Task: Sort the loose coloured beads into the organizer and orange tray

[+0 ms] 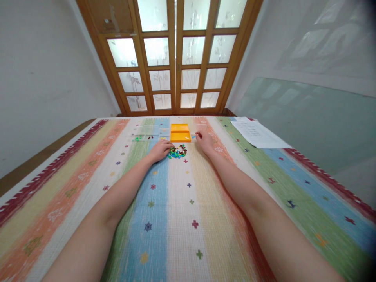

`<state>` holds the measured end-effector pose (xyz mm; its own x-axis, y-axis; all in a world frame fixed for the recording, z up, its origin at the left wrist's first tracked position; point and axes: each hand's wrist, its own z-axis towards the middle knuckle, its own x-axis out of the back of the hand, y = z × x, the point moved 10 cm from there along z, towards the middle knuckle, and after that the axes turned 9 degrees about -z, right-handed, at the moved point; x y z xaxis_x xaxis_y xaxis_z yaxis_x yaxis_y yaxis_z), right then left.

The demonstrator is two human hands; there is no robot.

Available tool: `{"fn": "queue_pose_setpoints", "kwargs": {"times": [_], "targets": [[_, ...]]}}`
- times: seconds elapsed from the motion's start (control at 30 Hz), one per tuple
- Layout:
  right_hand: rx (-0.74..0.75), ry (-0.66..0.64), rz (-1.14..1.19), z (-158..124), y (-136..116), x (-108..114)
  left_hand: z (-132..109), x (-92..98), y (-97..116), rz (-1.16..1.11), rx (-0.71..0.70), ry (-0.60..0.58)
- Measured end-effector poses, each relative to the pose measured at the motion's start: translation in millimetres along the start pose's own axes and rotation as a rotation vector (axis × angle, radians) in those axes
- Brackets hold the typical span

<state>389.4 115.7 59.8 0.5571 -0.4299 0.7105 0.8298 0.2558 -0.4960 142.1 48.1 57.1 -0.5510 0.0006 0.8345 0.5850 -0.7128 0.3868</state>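
A loose pile of small green, blue, dark red and yellow pieces (pixel 177 155) lies on the striped cloth. My left hand (pixel 161 149) rests at the pile's left edge, its fingers bent together; anything between the fingertips is too small to tell. Just beyond the pile stands an orange box (pixel 180 137) with a few pale pieces inside. My right hand (pixel 203 140) is right of the box, fingers pinched beside some small blue pieces (pixel 194 137). Clear trays flank the box; the left one holds green pieces (pixel 137 138) and dark red pieces (pixel 150 137).
Printed white sheets (pixel 255 134) lie at the table's back right. The striped tablecloth (pixel 182 219) covers the table up to its far edge. Beyond it are wooden doors with glass panes (pixel 190 78). A glass board (pixel 305 117) leans at the right wall.
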Motion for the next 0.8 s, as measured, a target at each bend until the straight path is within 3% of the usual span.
{"fn": "queue_pose_setpoints", "kwargs": {"times": [0.23,0.53,0.8], "targets": [[0.082,-0.060,-0.024,-5.4,-20.3,-8.4,1.3,-2.9,10.7,0.094,-0.024,-0.041],[0.108,-0.073,-0.046,-8.8,-28.0,-6.8,0.9,-0.8,24.1,0.076,-0.087,-0.071],[0.117,-0.095,-0.039,-10.7,-31.1,-7.6,0.8,3.2,20.1,0.038,-0.055,-0.003]]}}
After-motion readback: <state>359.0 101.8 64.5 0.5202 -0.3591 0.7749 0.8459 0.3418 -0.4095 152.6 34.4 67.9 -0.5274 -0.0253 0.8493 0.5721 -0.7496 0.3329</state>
